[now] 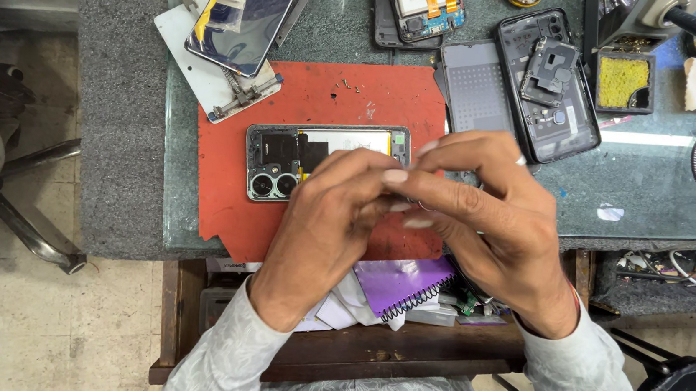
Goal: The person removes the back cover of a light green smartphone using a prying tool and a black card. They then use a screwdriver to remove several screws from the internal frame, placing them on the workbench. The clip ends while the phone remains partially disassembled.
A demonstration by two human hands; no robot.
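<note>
your left hand [325, 219] and right hand [481, 207] meet just below the open phone [326, 160] on the red mat [323, 93]. fingertips pinch together on something tiny; what it is, i cannot tell. keep both hands low over the mat.

bright even light, sharp focus, slight glare on glass.

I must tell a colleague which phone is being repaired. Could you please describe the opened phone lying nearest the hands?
Find the red mat on the green glass table. The opened phone lies flat across the mat's middle, just above the left hand and right hand. Unlike the other opened phones, off the mat, it shows two round camera lenses at its left end.
</note>
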